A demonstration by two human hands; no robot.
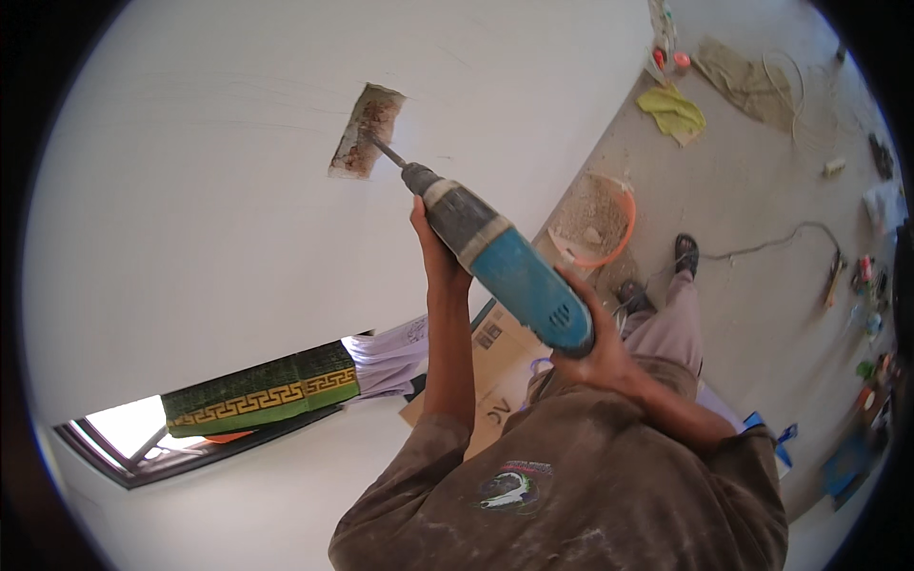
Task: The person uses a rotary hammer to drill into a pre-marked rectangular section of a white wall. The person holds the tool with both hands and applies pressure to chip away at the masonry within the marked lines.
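A blue and black rotary hammer (519, 276) slants up and left across the view, toward a white wall (219, 219). From its chuck runs a narrow metal bit (387, 150), its tip inside a rectangular recess (369, 128) in the wall. Rough reddish-brown material shows in that recess. My left hand (435, 243) supports the tool's front part from below, its fingers mostly hidden behind the body. At the rear end, my right hand (602, 347) is wrapped around the tool; the handle and trigger are out of sight.
An orange-rimmed tub of rubble (595, 219) stands by the wall near my feet. A yellow cloth (672, 113), a brown sack (747, 81) and a cable (795, 228) lie on the floor. Cardboard (505, 357) leans below my arms; a green patterned cloth (267, 392) hangs at a window opening.
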